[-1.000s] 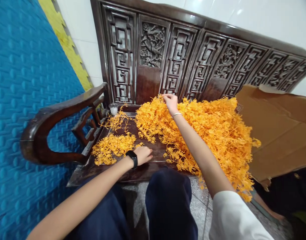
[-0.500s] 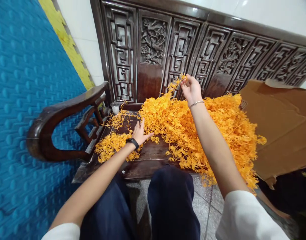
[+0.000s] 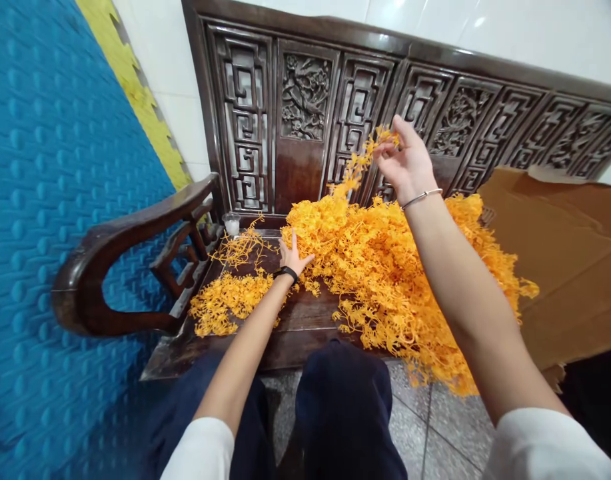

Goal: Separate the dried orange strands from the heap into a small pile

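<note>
A big heap of orange plastic sprigs (image 3: 415, 273) covers the seat of a dark carved wooden bench (image 3: 305, 313). My right hand (image 3: 408, 167) is raised above the heap, fingers pinched on one orange sprig strand (image 3: 358, 167) that trails down to the pile. My left hand (image 3: 292, 257), with a black wristband, rests flat with fingers spread against the heap's left edge. A smaller pile of orange pieces (image 3: 225, 303) lies to its left, with loose stems (image 3: 240, 247) behind.
The bench's curved armrest (image 3: 130, 247) stands at the left, its carved back (image 3: 335, 113) behind. A small clear cup (image 3: 231, 223) sits in the back corner. Brown cardboard (image 3: 560, 260) lies to the right. A blue foam mat (image 3: 50, 233) leans at the left. My knees are below.
My right hand has lifted up and to the right, pulling a sprig strand out of the heap. My left hand moved from the seat's front edge forward to the heap and spread open.
</note>
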### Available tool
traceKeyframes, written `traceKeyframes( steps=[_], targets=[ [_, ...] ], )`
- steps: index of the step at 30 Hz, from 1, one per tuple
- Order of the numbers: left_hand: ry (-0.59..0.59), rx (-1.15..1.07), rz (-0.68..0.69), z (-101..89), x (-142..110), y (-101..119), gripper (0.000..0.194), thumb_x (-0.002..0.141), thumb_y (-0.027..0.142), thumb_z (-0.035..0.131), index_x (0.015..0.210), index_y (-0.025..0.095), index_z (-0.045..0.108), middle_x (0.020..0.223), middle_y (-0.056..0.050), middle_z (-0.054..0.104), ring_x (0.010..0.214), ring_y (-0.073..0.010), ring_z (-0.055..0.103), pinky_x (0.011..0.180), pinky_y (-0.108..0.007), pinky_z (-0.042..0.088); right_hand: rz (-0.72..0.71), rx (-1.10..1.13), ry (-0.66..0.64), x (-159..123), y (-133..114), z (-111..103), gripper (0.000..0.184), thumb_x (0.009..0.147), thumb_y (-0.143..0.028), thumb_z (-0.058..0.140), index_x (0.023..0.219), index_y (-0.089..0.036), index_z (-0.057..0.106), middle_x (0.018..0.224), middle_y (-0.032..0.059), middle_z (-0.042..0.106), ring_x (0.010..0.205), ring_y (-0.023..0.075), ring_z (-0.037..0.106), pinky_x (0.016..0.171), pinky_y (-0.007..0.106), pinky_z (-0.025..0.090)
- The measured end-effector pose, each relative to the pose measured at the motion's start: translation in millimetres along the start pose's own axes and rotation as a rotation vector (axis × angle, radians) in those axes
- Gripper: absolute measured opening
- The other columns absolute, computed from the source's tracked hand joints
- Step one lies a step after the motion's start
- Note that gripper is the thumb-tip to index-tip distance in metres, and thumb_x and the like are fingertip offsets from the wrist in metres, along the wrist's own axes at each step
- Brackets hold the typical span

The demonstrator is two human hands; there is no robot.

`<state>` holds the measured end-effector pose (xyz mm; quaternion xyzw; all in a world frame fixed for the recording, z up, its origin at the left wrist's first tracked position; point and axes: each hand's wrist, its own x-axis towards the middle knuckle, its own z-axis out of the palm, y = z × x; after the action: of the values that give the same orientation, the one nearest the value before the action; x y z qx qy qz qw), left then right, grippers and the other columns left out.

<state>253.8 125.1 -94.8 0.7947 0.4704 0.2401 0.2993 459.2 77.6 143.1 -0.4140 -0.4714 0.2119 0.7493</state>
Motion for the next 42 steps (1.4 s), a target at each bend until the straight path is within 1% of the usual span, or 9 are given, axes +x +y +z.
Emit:
traceKeyframes(
  steps=[6, 10, 17, 21, 24, 28, 34, 38, 42],
  targets=[
    [-0.082, -0.068, -0.090, -8.3, 9, -19, 0.100, 0.074, 0.055, 0.062, 0.149, 0.016, 0.009, 0.153, -0.026, 0.006, 0.137, -0.0364, 0.026, 0.111, -0.040, 0.024, 0.097, 0.308, 0.236, -12, -51, 19, 0.017, 0.090, -0.022, 0.048, 0.074, -0.017, 0.046, 0.069, -0.0054, 0.043, 0.049, -0.0001, 0.037, 0.048, 0.012, 0.041],
    [-0.088, -0.066, -0.103, -9.5, 11, -20, 0.098, 0.074, 0.053, 0.062, 0.149, 0.019, 0.008, 0.154, -0.023, 0.007, 0.137, -0.0351, 0.028, 0.110, -0.040, 0.027, 0.022, 0.285, 0.225, -12, -69, 25, 0.021, 0.093, -0.019, 0.040, 0.071, -0.019, 0.043, 0.065, -0.0069, 0.041, 0.045, -0.0004, 0.034, 0.043, 0.010, 0.037],
    [-0.064, -0.058, -0.167, -9.3, 12, -13, 0.096, 0.072, 0.054, 0.063, 0.148, 0.018, 0.017, 0.152, -0.021, 0.019, 0.133, -0.0350, 0.035, 0.108, -0.039, 0.031, 0.017, 0.467, 0.400, -13, -93, 33, 0.025, 0.094, -0.020, 0.044, 0.069, -0.018, 0.041, 0.061, -0.0070, 0.039, 0.043, -0.0006, 0.034, 0.039, 0.007, 0.035],
    [-0.063, -0.068, -0.164, -8.9, 13, -11, 0.096, 0.073, 0.055, 0.062, 0.148, 0.016, 0.016, 0.151, -0.021, 0.023, 0.136, -0.0315, 0.031, 0.108, -0.037, 0.029, 0.020, 0.438, 0.397, -10, -108, 45, 0.030, 0.093, -0.028, 0.044, 0.066, -0.018, 0.039, 0.061, -0.0074, 0.038, 0.042, -0.0029, 0.033, 0.042, 0.005, 0.035],
    [-0.063, -0.085, -0.169, -7.9, 14, -11, 0.098, 0.073, 0.057, 0.061, 0.148, 0.014, 0.016, 0.151, -0.023, 0.022, 0.136, -0.0318, 0.031, 0.108, -0.036, 0.029, 0.114, 0.216, 0.382, -4, -112, 50, 0.031, 0.093, -0.028, 0.042, 0.064, -0.018, 0.037, 0.060, -0.0079, 0.038, 0.042, -0.0043, 0.032, 0.046, 0.003, 0.036],
    [-0.064, -0.126, -0.159, -6.4, 12, -12, 0.101, 0.071, 0.057, 0.063, 0.149, 0.021, 0.009, 0.153, -0.020, 0.019, 0.135, -0.0322, 0.033, 0.107, -0.038, 0.031, 0.302, -0.453, 0.276, -9, -88, 44, 0.029, 0.088, -0.020, 0.048, 0.063, -0.019, 0.033, 0.055, -0.0093, 0.036, 0.040, -0.0020, 0.027, 0.040, 0.009, 0.026],
    [-0.041, -0.201, -0.158, -2.9, 8, -20, 0.103, 0.065, 0.051, 0.071, 0.148, 0.024, 0.015, 0.153, -0.019, 0.018, 0.133, -0.0365, 0.034, 0.106, -0.041, 0.032, 0.580, -0.889, 0.051, -59, -15, 21, 0.036, 0.051, -0.008, 0.083, 0.061, -0.015, 0.049, 0.047, -0.0050, 0.044, 0.043, 0.0065, 0.037, 0.037, 0.020, 0.027],
    [0.035, -0.277, -0.167, -3.0, 5, -18, 0.094, 0.065, 0.040, 0.073, 0.145, 0.021, 0.027, 0.151, -0.020, 0.022, 0.134, -0.0385, 0.032, 0.106, -0.045, 0.031, 0.940, -1.051, -0.351, -85, 20, 19, 0.030, 0.064, -0.017, 0.078, 0.060, -0.016, 0.048, 0.041, -0.0084, 0.036, 0.038, 0.0059, 0.031, 0.038, 0.021, 0.031],
    [0.181, -0.403, -0.139, -3.1, 9, -2, 0.064, 0.081, 0.038, 0.054, 0.137, 0.013, 0.036, 0.143, -0.021, 0.035, 0.134, -0.0343, 0.031, 0.105, -0.046, 0.030, 0.997, -0.943, -0.476, -110, 49, 31, 0.014, 0.075, -0.016, 0.067, 0.068, -0.014, 0.055, 0.041, -0.0085, 0.036, 0.038, 0.0062, 0.033, 0.042, 0.020, 0.036]
  ],
)
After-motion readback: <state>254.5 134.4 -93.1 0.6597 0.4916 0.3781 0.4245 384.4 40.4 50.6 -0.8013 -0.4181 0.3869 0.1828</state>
